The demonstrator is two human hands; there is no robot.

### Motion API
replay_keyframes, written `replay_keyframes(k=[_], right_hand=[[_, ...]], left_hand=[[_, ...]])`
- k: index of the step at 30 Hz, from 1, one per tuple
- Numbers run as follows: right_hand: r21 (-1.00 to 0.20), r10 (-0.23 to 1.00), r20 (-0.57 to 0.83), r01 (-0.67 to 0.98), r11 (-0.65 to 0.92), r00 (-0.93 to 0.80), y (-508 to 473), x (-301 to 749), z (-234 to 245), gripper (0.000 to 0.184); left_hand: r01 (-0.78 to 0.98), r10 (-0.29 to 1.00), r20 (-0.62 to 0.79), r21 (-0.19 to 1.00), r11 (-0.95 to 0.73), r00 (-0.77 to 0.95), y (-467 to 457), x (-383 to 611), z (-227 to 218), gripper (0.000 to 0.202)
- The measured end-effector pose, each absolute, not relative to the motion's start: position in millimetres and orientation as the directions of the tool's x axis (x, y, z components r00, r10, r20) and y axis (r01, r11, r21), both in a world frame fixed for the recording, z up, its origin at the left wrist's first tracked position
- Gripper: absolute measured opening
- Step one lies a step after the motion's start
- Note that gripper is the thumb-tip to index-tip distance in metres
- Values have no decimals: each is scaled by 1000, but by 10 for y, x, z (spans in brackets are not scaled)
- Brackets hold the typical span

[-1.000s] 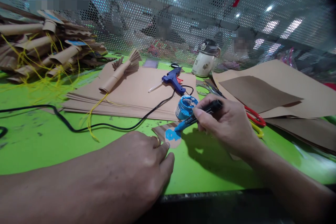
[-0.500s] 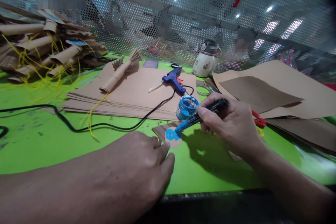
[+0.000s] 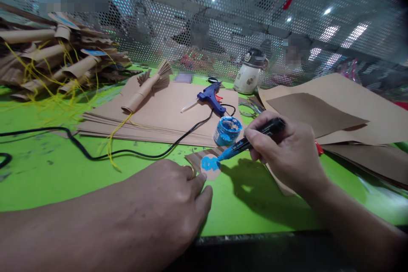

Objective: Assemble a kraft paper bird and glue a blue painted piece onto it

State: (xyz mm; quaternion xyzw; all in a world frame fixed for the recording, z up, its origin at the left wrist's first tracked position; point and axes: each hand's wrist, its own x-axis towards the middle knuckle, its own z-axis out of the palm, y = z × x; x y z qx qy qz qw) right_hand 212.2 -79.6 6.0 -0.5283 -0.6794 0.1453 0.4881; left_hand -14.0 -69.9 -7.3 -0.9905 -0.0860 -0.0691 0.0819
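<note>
My right hand [image 3: 283, 148] is closed around a black marker pen [image 3: 255, 138], pinching it between thumb and fingers. Thick blue paint coats the pen's lower end, which meets the right side of a blue patch on a small tan paper disc [image 3: 214, 175]. My left hand [image 3: 178, 195] lies palm down, with a gold ring on one finger. Its curled fingers hold the lower left edge of the disc against the table; some fingertips are hidden. Beneath the disc is a striped brown paper piece [image 3: 194, 159]. Just behind stands an uncapped jar of blue paint [image 3: 223, 134].
A blue glue gun [image 3: 211, 97] and a rolled paper piece with a fringed end [image 3: 142, 93] rest on stacked brown sheets [image 3: 172, 125]. A black cord [image 3: 153, 154] crosses the green table. Many paper rolls with yellow strings [image 3: 41, 57] are heaped left; a bottle [image 3: 248, 76] stands behind.
My right hand and the pen have shifted slightly right, bringing the tip toward the disc's right edge. Blue paint now covers more of the disc's upper part. My left hand stays put.
</note>
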Motion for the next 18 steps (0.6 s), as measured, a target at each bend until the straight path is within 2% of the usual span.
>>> replay_keyframes(k=[10, 13, 18], right_hand=[[-704, 845, 534, 575, 417, 42, -806, 2133, 48, 15], [-730, 840, 537, 545, 413, 83, -804, 2140, 56, 16], [-805, 849, 501, 451, 386, 168, -803, 2153, 83, 22]], left_hand=[[186, 161, 153, -163, -969, 975, -701, -139, -71, 21], [190, 169, 128, -173, -966, 977, -709, -136, -52, 19], [168, 157, 64, -226, -959, 985, -732, -138, 4, 28]])
